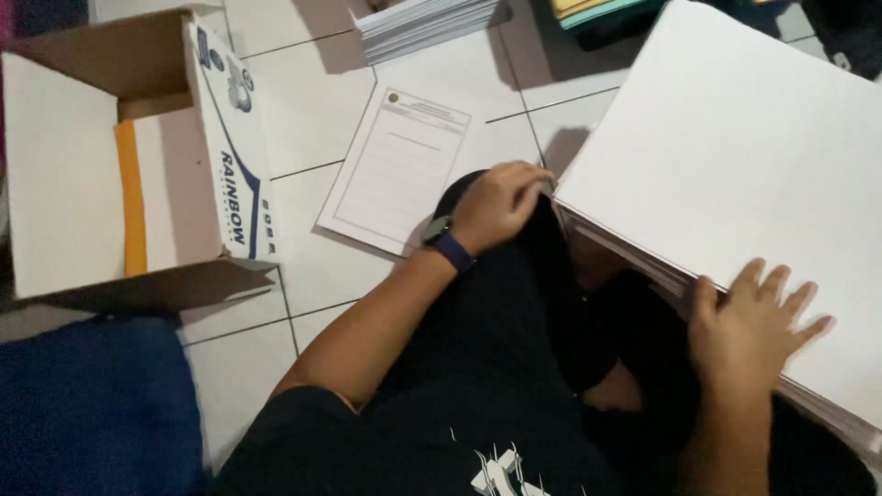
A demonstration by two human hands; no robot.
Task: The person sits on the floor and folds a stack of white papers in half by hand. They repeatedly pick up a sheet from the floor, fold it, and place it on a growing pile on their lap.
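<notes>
The right hand (pixel 749 321) lies flat, fingers spread, on the thick paper stack (pixel 735 156) resting across the lap, while the left hand (pixel 498 204) pinches that stack's corner edge above the tiled floor (pixel 303 119).

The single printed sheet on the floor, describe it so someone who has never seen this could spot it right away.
Start at the open cardboard box on the white tiled floor. Just to its right, beyond the left hand with the wristwatch, lies the single printed sheet. Unlike the blank white stack under the right hand and the paper pile at the top, it lies alone, flat, with a ruled form printed on it.
</notes>
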